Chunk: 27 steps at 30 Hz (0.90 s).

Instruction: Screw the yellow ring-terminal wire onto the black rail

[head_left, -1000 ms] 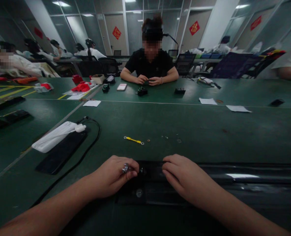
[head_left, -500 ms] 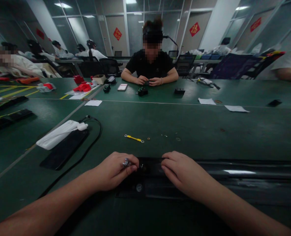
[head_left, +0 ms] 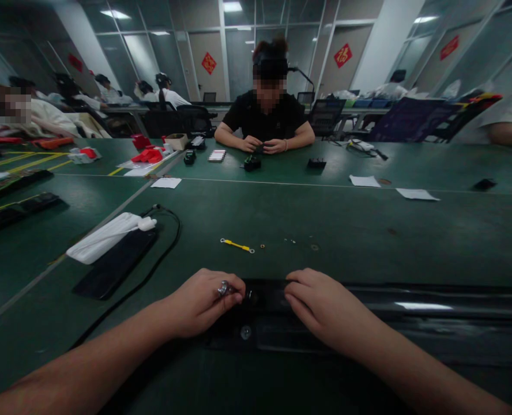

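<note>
A long glossy black housing [head_left: 416, 320] lies across the table's near side, running out of view at right. At its left end my left hand [head_left: 210, 300], with a ring on one finger, is closed in a pinch. What its fingertips hold is hidden, but a small shiny part [head_left: 249, 295] shows beside them. My right hand [head_left: 319, 300] grips the housing's upper edge with bent fingers. A round screw head [head_left: 245, 332] sits on the housing below the left hand. Beyond the hands lie a yellow wire with ring terminals [head_left: 237, 245] and a small brass-coloured nut [head_left: 262, 246].
A phone [head_left: 115, 268], a white power bank [head_left: 102, 239] and a black cable [head_left: 163, 259] lie at left. Opposite, a person in black [head_left: 264, 118] handles a small part. White papers [head_left: 364, 181] and small black parts [head_left: 316, 163] are on the far half.
The whole view has shifted very slightly. Both hands keep the same place and grip on the black housing.
</note>
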{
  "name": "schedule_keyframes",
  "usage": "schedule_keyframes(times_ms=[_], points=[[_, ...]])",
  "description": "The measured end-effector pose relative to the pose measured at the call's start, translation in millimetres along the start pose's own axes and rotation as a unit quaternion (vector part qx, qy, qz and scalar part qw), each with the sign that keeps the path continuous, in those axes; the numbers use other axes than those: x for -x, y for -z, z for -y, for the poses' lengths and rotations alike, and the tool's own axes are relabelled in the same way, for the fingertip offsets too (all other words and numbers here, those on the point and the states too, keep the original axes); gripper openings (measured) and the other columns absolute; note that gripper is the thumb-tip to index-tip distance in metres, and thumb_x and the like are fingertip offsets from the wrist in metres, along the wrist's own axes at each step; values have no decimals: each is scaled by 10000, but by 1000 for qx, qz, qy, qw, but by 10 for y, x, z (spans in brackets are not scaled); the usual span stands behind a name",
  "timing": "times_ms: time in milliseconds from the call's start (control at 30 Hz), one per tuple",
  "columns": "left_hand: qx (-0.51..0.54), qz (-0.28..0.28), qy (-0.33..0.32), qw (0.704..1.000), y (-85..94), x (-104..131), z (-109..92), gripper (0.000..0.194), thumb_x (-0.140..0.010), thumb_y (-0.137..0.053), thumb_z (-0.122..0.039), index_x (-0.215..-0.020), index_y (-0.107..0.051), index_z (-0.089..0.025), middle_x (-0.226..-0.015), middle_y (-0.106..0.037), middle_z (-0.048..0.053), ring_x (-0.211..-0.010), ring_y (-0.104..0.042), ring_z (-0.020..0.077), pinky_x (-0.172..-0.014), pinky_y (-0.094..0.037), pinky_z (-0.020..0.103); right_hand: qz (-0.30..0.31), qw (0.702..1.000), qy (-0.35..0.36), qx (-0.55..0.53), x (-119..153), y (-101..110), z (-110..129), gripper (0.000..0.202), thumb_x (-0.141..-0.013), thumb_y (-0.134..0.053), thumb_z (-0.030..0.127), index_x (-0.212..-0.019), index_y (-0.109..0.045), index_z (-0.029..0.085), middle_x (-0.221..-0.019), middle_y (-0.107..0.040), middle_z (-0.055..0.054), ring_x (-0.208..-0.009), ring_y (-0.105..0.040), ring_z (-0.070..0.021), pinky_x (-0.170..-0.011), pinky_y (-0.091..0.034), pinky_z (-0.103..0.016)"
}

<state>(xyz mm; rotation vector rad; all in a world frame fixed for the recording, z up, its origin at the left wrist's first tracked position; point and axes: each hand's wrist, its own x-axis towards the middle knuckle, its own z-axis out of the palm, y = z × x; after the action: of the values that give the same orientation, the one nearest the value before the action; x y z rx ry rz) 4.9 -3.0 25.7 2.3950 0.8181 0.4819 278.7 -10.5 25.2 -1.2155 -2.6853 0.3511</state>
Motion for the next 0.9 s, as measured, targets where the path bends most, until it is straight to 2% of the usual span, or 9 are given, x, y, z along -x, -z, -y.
schedule_keyframes(times_ms=[900], points=[[-29, -7, 9, 1000, 2, 10, -61, 163, -991, -367, -231, -991, -530, -219, -895, -650, 4, -792, -613, 153, -757, -411, 267, -7, 1000, -14, -17, 12, 5, 41, 197, -932, -462, 172, -903, -656, 191, -1007, -633, -71, -920, -573, -227, -841, -464, -401]])
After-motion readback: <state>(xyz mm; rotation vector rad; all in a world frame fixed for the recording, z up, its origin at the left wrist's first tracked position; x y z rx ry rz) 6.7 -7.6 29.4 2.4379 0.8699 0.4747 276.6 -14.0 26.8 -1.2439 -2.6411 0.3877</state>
